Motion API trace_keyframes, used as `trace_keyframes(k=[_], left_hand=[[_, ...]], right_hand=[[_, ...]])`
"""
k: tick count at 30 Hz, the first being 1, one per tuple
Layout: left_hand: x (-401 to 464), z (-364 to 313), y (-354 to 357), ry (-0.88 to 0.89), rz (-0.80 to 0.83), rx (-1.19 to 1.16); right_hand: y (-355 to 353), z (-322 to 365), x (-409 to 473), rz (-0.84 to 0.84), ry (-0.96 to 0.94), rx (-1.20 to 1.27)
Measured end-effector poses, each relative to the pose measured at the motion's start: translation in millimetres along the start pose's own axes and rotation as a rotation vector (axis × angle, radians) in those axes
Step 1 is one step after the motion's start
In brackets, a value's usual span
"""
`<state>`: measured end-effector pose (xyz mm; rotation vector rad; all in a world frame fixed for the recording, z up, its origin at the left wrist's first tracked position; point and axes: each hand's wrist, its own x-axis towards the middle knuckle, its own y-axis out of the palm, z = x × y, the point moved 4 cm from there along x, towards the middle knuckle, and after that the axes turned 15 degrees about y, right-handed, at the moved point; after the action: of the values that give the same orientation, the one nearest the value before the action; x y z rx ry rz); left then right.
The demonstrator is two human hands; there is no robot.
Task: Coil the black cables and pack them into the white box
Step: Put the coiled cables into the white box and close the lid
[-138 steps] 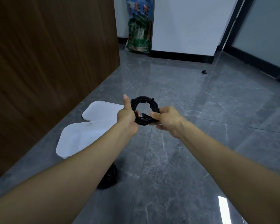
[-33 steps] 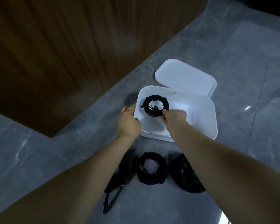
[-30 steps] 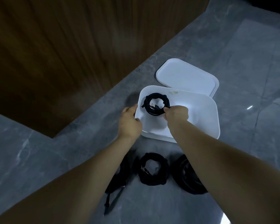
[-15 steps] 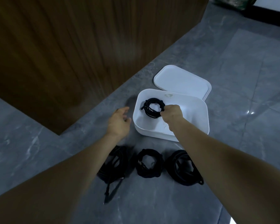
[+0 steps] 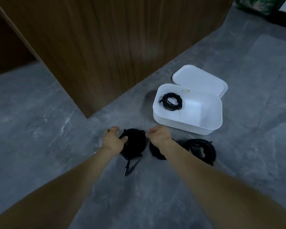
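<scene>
So the white box [image 5: 186, 123] is sitting open on the grey tile floor [image 5: 40, 113], long side running left-to-right and angling a bit away toward the right. Its lid [image 5: 200, 80] is lying flat behind it, tucked partly under the far rim. One small coiled cable [image 5: 172, 101] is lying flat inside, in the far-left corner of the box, with a loose end poking out toward the left wall.

Three more black coils are sitting in a row on the floor just in front of the box. The left coil [image 5: 134, 143] is lying flat with two plug ends trailing out toward the camera. The left hand [image 5: 113, 141] is resting on its left edge, fingers curling onto the rim, so that grip is closing on it. The right hand [image 5: 158, 134] is hovering just right of the same coil with loosely curled fingers; I can't tell if it's touching. Its wrist is covering most of the middle coil [image 5: 155, 151]. The right coil [image 5: 200, 151] is lying flat, apart from both hands.

A wooden panel [image 5: 89, 47] is standing behind all this.
</scene>
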<state>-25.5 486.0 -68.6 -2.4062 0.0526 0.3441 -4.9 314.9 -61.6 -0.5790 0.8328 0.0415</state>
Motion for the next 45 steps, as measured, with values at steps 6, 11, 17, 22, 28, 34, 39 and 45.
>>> trace_keyframes(k=[6,11,17,22,28,34,39,45], left_hand=[[-20.4,33.9,4.1,-0.25,0.052,-0.286],[-28.1,27.2,11.1,-0.146,0.194,-0.314],[-22.1,14.4,-9.0,0.019,0.146,-0.269],[-9.0,-24.8,-31.1,0.165,0.113,-0.177],[18.1,-112.9,-31.8,0.364,0.077,-0.163],[58.3,-178.6,13.6,0.456,0.115,-0.152],[92.2,-184.4,47.2,0.45,0.173,0.002],[125.0,-161.7,59.8,0.401,0.196,0.393]], right_hand=[[45.0,-18.9,1.7,0.091,0.106,0.012],[47.6,-16.2,5.8,0.061,0.17,0.124],[34.7,-5.6,-5.7,0.213,0.254,0.375],[-14.1,20.5,-25.3,0.193,0.126,0.49],[-95.3,36.4,-34.8,0.14,0.043,0.655],[-168.6,34.3,-4.1,-0.013,0.042,0.709],[-176.0,23.1,37.9,-0.032,0.106,0.738],[-148.2,21.5,81.5,-0.021,0.172,0.738]])
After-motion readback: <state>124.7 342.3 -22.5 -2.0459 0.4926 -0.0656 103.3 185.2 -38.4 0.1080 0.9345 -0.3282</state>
